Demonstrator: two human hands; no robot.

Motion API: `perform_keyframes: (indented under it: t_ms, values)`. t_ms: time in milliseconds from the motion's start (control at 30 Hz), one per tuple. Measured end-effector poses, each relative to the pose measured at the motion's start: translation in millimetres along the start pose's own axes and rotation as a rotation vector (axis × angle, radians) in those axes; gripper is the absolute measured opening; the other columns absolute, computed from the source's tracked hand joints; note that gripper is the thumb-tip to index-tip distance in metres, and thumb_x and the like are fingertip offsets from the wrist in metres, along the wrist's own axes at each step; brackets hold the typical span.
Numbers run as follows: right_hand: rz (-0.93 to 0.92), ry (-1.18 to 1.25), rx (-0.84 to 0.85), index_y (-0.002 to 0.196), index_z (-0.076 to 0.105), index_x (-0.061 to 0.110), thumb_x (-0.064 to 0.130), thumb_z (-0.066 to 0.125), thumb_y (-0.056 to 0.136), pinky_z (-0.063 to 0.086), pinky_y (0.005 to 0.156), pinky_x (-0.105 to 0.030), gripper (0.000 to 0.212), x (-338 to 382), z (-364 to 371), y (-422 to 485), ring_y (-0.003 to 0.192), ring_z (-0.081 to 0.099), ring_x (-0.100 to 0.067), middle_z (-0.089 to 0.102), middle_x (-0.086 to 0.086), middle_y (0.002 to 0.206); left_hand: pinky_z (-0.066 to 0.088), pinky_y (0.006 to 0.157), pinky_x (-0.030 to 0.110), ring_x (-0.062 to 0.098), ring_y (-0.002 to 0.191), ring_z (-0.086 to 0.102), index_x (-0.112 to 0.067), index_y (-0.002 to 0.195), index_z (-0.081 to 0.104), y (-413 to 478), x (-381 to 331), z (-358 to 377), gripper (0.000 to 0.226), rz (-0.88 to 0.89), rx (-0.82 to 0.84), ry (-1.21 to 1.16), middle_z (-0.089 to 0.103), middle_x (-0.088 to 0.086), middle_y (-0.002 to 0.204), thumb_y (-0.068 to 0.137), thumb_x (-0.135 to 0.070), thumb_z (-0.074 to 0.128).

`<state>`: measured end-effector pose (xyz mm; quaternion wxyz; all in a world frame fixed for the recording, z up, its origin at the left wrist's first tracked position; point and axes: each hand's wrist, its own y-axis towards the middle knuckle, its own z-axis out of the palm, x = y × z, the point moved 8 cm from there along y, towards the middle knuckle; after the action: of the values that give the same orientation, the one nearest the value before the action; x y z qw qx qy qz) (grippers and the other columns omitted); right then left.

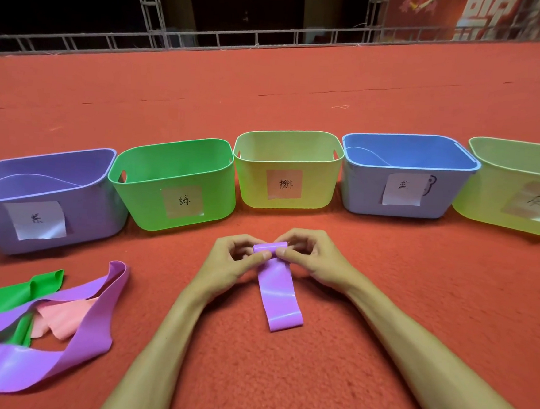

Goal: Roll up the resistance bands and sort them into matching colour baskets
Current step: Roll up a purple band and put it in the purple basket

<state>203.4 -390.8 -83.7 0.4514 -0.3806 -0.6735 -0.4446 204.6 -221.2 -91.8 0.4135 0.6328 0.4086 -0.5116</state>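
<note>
Hands first: your left hand (232,261) and right hand (314,260) are both pinching the rolled far end of the short flat purple rubber band (280,296), thumbs nearly touching so the coil can't spring open. Its loose tail lies on the red carpet (331,362), pointing toward you. I'd guess the lilac plastic basket (99,206) at far left is where it goes.

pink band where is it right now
In the head view the pink band lies at lower left on the red carpet, partly under the long purple band and beside the green band, in front of the purple basket.
</note>
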Motion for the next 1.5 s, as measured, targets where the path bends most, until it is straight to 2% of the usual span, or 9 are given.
perform_keyframes:
  t_ms: [133, 300, 500, 700, 900, 1033, 1167, 1333, 1500]
  values:
    - [-0.002, 0.022, 0.002, 0.109, 0.07, -0.001, 0.003, 0.075, 0.092, 0.051, 0.081, -0.032, 0.018, 1, 0, -1, 0.085, 0.065, -0.017, 0.075, -0.019, 0.094, 0.038, 0.052, 0.016, 0.008, 0.063, 0.046, 0.003, 0.096, 0.073, 1, 6, 6, 0.022, -0.04, 0.046, 0.004, 0.056, -0.007, 0.062, 0.1, -0.019, 0.067]
    - [0.062, 0.013, -0.004, 0.107, 0.073, 0.008, 0.021, 0.078, 0.091, 0.042, 0.076, -0.037, 0.021, -7, 1, 1, 0.081, 0.06, -0.02, 0.072, -0.028, 0.093, 0.046, 0.055, 0.014, 0.002, 0.067, 0.06, 0.009, 0.108, 0.072, -4, 1, 7, 0.017, -0.026, 0.05, -0.051, 0.071, 0.001, 0.075, 0.096, -0.004, 0.069]
    - [0.062, -0.005, 0.004, 0.105, 0.073, -0.004, 0.009, 0.07, 0.097, 0.049, 0.077, -0.022, 0.015, -5, 3, -1, 0.083, 0.066, -0.011, 0.076, -0.008, 0.091, 0.058, 0.075, 0.029, 0.016, 0.09, 0.069, -0.005, 0.11, 0.076, -6, -1, 3, 0.021, -0.011, 0.043, -0.071, 0.077, 0.02, 0.103, 0.09, -0.005, 0.076]
    - [0.002, 0.028, 0.021, 0.111, 0.07, -0.001, 0.007, 0.073, 0.095, 0.051, 0.084, -0.032, 0.018, 2, 2, -4, 0.091, 0.067, -0.017, 0.074, -0.025, 0.103, 0.045, 0.06, 0.022, 0.009, 0.069, 0.053, -0.001, 0.103, 0.075, -4, 3, 5, 0.03, -0.063, 0.053, -0.076, 0.065, 0.006, 0.074, 0.087, -0.027, 0.075]
    - [0.024, 0.019, 0.037, 0.11, 0.07, 0.001, 0.008, 0.075, 0.093, 0.05, 0.086, -0.034, 0.02, 1, 2, -2, 0.094, 0.066, -0.018, 0.073, -0.023, 0.105, 0.049, 0.066, 0.025, 0.016, 0.084, 0.063, -0.008, 0.108, 0.077, -5, 1, 3, 0.019, -0.037, 0.047, -0.074, 0.074, 0.015, 0.093, 0.09, -0.014, 0.077]
    - [0.063, -0.012, 0.034, 0.105, 0.073, -0.003, 0.011, 0.069, 0.098, 0.048, 0.081, -0.023, 0.016, -2, 4, -1, 0.09, 0.065, -0.01, 0.075, -0.008, 0.098, 0.045, 0.079, 0.042, 0.024, 0.087, 0.052, -0.014, 0.109, 0.078, -3, 1, 0, 0.028, -0.013, 0.056, -0.078, 0.072, 0.024, 0.097, 0.083, -0.02, 0.085]
    - [0.028, 0.014, 0.043, 0.109, 0.072, -0.003, 0.009, 0.068, 0.099, 0.05, 0.082, -0.026, 0.016, 1, 4, -2, 0.09, 0.066, -0.014, 0.075, -0.018, 0.101, 0.04, 0.069, 0.03, 0.009, 0.071, 0.05, -0.009, 0.106, 0.077, -2, -4, 1, 0.028, 0.042, 0.056, 0.03, 0.074, 0.0, 0.085, 0.081, -0.02, 0.084]
    - [0.008, 0.038, 0.054, 0.113, 0.069, -0.001, 0.007, 0.07, 0.097, 0.051, 0.087, -0.032, 0.018, 5, 3, -4, 0.095, 0.066, -0.017, 0.075, -0.02, 0.106, 0.04, 0.057, 0.015, 0.007, 0.066, 0.05, -0.001, 0.098, 0.074, -2, 0, 7, 0.023, -0.022, 0.084, 0.021, 0.066, -0.003, 0.071, 0.095, -0.023, 0.072]
    - [0.002, 0.019, 0.059, 0.113, 0.07, 0.002, 0.007, 0.074, 0.094, 0.051, 0.088, -0.037, 0.02, 5, 3, -3, 0.096, 0.066, -0.02, 0.073, -0.024, 0.107, 0.04, 0.053, 0.015, 0.007, 0.067, 0.053, 0.0, 0.106, 0.075, -3, 3, 6, 0.019, -0.05, 0.072, -0.035, 0.07, 0.005, 0.078, 0.095, -0.016, 0.073]
